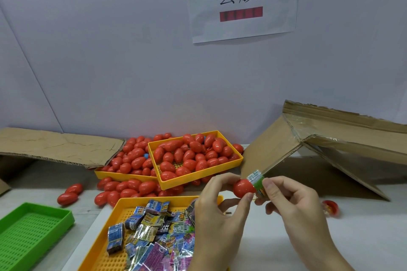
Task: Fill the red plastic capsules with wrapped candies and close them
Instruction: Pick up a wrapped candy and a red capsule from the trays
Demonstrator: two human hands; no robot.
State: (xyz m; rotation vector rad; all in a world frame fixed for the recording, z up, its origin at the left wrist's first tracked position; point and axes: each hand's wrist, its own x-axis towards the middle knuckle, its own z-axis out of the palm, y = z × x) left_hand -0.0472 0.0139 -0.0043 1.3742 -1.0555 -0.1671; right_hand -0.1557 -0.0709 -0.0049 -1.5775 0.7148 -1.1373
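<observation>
My left hand (218,207) pinches a red capsule half (242,188) between thumb and fingers. A green wrapped candy (257,182) sticks out of its open end, and my right hand (293,209) pinches that candy. Another red capsule half (329,207) with something inside lies on the table to the right. Wrapped candies (154,233) fill a yellow tray (103,246) under my left hand. Closed red capsules (189,156) are piled in a yellow tray (222,170) at the back.
More red capsules lie in a second yellow tray (123,176) and loose on the table (286,253). A green tray (28,233) sits at the front left. Cardboard flaps (330,138) stand at the right and lie at the left (55,145) against the wall.
</observation>
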